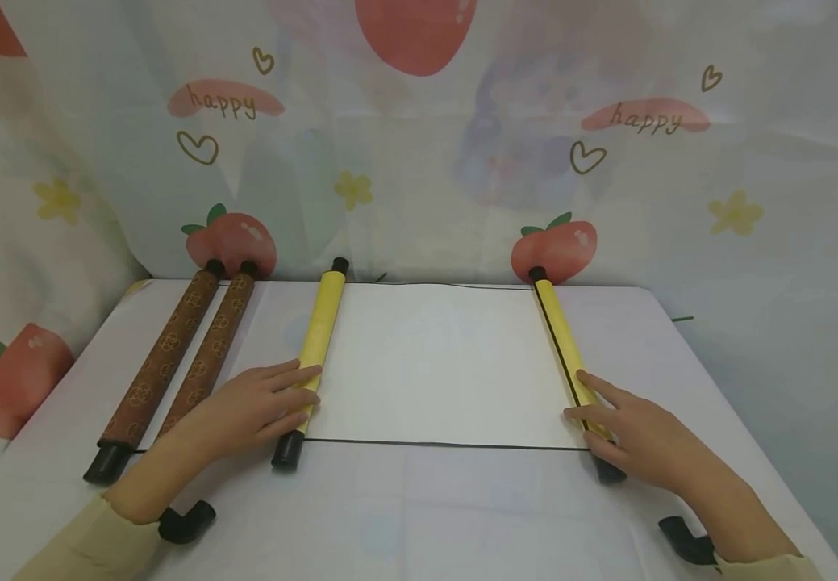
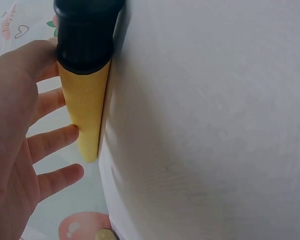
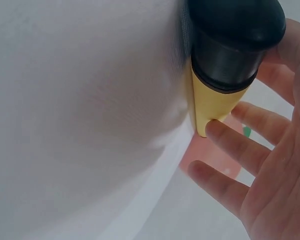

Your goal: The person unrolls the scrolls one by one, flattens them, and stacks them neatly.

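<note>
Paper [image 1: 440, 363], flat and white, lies between a yellow, black-ended left roll [image 1: 325, 315] and matching right roll [image 1: 562, 325]. Left hand [image 1: 259, 407] touches the left roll, right hand [image 1: 639, 436] the right; fingers [image 2: 55, 143] spread apart.

The word "happy" [image 1: 223, 102] is on a pink patch [image 1: 177, 98] on the cloth wall [image 1: 419, 153], in the upper left of the head picture. A second "happy" [image 1: 646, 120] is on another pink patch [image 1: 696, 119], in the upper right. In the left wrist picture, a small sideways word [image 2: 9, 22] on pink, top left, is too blurry to read.
</note>
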`<state>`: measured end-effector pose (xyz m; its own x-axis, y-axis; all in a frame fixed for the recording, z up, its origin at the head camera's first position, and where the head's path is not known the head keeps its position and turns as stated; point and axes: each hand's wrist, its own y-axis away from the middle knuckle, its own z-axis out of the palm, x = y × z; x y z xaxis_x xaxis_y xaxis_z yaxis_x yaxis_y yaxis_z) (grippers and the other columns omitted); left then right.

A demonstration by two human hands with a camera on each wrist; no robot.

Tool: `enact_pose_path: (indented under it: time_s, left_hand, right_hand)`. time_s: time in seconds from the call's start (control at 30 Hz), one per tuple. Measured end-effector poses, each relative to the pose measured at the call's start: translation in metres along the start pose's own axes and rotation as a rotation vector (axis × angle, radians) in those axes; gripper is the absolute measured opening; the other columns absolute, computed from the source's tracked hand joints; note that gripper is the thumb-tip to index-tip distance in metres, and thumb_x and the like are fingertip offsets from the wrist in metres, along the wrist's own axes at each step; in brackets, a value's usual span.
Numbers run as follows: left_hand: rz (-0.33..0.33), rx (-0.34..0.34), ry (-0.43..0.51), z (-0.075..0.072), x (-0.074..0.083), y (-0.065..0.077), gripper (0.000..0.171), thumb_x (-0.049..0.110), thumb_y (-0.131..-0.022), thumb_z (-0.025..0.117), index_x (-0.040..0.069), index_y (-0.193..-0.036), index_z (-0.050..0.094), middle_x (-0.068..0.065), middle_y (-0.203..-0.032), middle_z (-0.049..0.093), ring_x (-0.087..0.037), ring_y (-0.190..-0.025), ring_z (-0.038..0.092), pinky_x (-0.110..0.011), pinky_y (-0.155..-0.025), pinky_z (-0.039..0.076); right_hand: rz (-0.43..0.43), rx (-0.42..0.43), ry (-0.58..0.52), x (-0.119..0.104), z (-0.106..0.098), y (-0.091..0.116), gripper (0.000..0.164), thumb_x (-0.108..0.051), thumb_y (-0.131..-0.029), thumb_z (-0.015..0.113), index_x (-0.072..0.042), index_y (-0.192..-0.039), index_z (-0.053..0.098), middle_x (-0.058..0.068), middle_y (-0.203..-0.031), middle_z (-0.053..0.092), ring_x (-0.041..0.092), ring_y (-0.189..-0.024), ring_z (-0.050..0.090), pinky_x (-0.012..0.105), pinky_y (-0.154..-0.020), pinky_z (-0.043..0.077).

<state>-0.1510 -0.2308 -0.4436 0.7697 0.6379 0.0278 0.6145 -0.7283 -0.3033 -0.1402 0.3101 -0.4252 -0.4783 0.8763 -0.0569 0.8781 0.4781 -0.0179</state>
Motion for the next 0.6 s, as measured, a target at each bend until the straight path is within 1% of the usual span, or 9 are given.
enact_pose_path:
  time_s: [0.1, 0.23, 0.33, 0.47, 0.6]
  left_hand:
    - [0.025, 0.028, -0.01, 0.0001, -0.0016, -0.0004, 0.025, 0.025, -0.091, 0.073, 0.021, -0.115, 0.072, -0.011, -0.138, 0.061, -0.035, -0.125, 0.058, -0.049, -0.098, 0.05]
    - [0.038, 0.029, -0.044, 0.0002, -0.0031, -0.0001, 0.027, 0.025, -0.089, 0.075, 0.023, -0.116, 0.073, -0.011, -0.136, 0.061, -0.033, -0.123, 0.06, -0.048, -0.097, 0.051]
    - [0.031, 0.024, -0.054, -0.0004, -0.0032, 0.001, 0.026, 0.027, -0.089, 0.075, 0.023, -0.114, 0.073, -0.011, -0.135, 0.061, -0.031, -0.121, 0.061, -0.047, -0.096, 0.052]
    - [0.016, 0.022, -0.044, -0.0007, -0.0031, 0.0024, 0.024, 0.028, -0.09, 0.074, 0.021, -0.112, 0.073, -0.012, -0.134, 0.061, -0.03, -0.12, 0.062, -0.047, -0.094, 0.052]
    - [-0.008, 0.007, -0.045, -0.0014, -0.0027, 0.0029, 0.023, 0.03, -0.091, 0.073, 0.021, -0.112, 0.073, -0.011, -0.136, 0.06, -0.029, -0.121, 0.061, -0.047, -0.094, 0.052]
  right_hand:
    - [0.0, 0.005, 0.0, 0.0016, -0.0002, 0.0006, 0.029, -0.024, -0.09, 0.07, -0.03, -0.119, 0.073, 0.016, -0.151, 0.044, 0.034, -0.114, 0.064, 0.049, -0.085, 0.054]
    - [-0.015, 0.027, 0.001, 0.0039, -0.0001, 0.0018, 0.026, -0.023, -0.09, 0.07, -0.029, -0.116, 0.074, 0.015, -0.15, 0.046, 0.03, -0.109, 0.066, 0.044, -0.079, 0.054]
    - [-0.012, 0.022, -0.003, 0.0052, 0.0003, 0.0023, 0.025, -0.029, -0.089, 0.073, -0.029, -0.114, 0.074, 0.015, -0.15, 0.046, 0.031, -0.109, 0.066, 0.046, -0.081, 0.055]
    - [0.007, 0.003, -0.01, 0.0058, 0.0008, 0.0033, 0.028, -0.036, -0.087, 0.076, -0.029, -0.114, 0.073, 0.016, -0.15, 0.045, 0.034, -0.112, 0.065, 0.051, -0.084, 0.054]
    - [0.021, 0.005, -0.007, 0.0047, 0.0002, 0.0049, 0.028, -0.033, -0.087, 0.076, -0.027, -0.114, 0.073, 0.016, -0.15, 0.045, 0.035, -0.112, 0.064, 0.05, -0.083, 0.055]
